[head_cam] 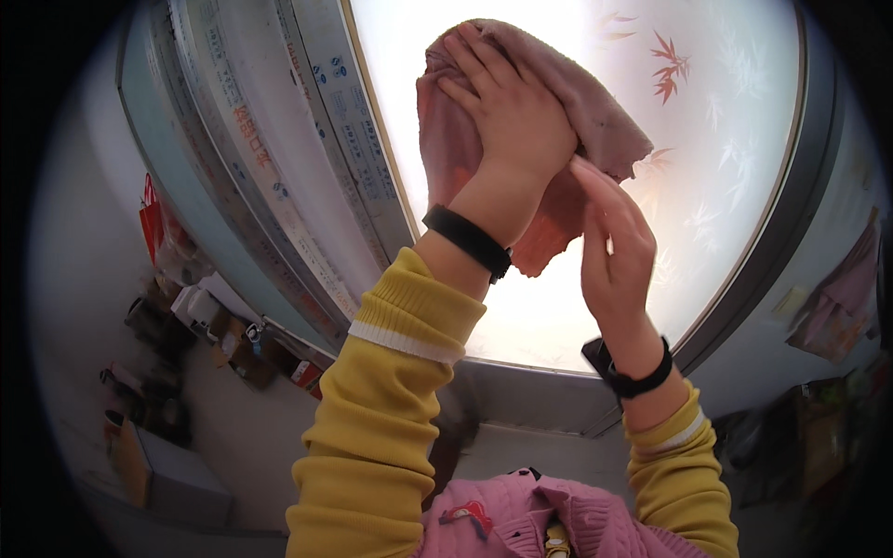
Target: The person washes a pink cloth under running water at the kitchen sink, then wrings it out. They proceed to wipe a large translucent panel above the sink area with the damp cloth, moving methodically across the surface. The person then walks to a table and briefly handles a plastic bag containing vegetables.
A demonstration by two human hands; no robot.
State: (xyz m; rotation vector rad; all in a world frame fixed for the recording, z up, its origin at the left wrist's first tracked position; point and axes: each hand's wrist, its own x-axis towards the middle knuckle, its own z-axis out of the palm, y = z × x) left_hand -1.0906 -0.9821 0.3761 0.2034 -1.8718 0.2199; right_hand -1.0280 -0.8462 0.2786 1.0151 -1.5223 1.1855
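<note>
My left hand (pixel 520 115) lies spread on a pink-brown cloth (pixel 586 91), holding it against a bright frosted glass panel (pixel 516 321). The cloth is folded over at its top, and its frayed lower edge hangs below the wrist. Close by on the right is my right hand (pixel 621 244), slightly blurred, its fingers stretched upward and its thumb a little apart. Its fingertips reach the heel of my left hand and the cloth's edge; whether they press on either is unclear. Nothing shows in its grasp. Each wrist wears a black band.
Left of the glass runs a metal frame (pixel 335 91) with printed protective film. A dark frame edge (pixel 788 202) bounds the right side. A red bag (pixel 150 223) hangs at far left above cluttered boxes (pixel 237 342). A pink cloth item (pixel 841 300) hangs at right.
</note>
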